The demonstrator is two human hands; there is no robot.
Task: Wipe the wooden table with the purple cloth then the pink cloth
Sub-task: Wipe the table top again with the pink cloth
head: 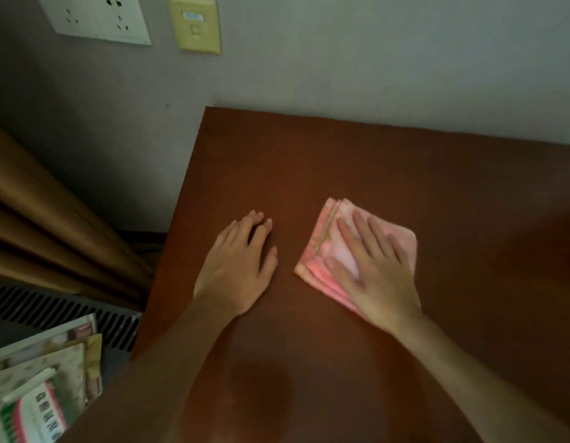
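On the brown desk (pixel 341 161), our right hand (pixel 378 276) presses flat fingers on the pink cloth (pixel 402 241); left hand (pixel 237 270) rests open. We push evenly, covering every part.

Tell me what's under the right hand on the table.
The right hand lies flat, fingers straight, on the folded pink cloth, which rests on the wooden table. The part of the cloth beneath the palm is covered, so anything there cannot be seen.

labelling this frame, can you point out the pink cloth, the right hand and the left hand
pink cloth (pixel 402 239), head view, bare far right corner of the folded cloth
right hand (pixel 375 273), head view, back of the hand
left hand (pixel 237 266), head view, back of the hand
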